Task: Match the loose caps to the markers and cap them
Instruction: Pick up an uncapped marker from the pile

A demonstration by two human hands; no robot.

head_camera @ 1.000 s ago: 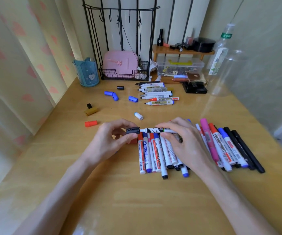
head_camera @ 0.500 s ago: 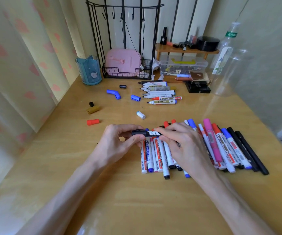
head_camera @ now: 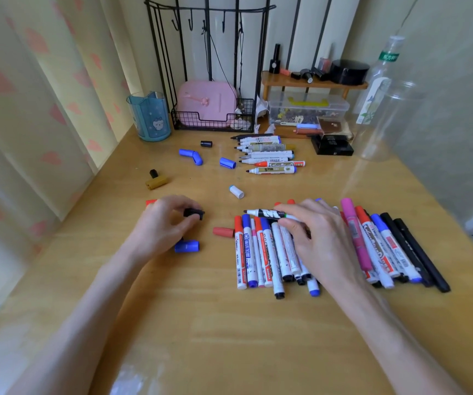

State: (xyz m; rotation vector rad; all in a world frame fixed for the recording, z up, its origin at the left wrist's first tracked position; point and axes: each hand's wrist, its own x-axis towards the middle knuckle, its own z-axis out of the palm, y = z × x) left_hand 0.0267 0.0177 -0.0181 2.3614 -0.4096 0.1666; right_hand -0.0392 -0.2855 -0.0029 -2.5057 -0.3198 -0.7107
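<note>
Black cap (head_camera: pixel 194 214) sits pinched in the left hand (head_camera: pixel 161 229) toward the left edge of the desk (head_camera: pixel 229 337); the right hand (head_camera: pixel 315 240) clamps the bare-tipped marker (head_camera: pixel 269 213) mid-desk, above the capped row (head_camera: pixel 258 252). Best to line the cap mouth with the tip, then push straight until seated

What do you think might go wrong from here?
The uncapped black-and-white marker pinched in the right hand points its bare tip over the row of capped markers and could ink them. The small black plastic cap pinched in the left hand could slip and roll away.
</note>
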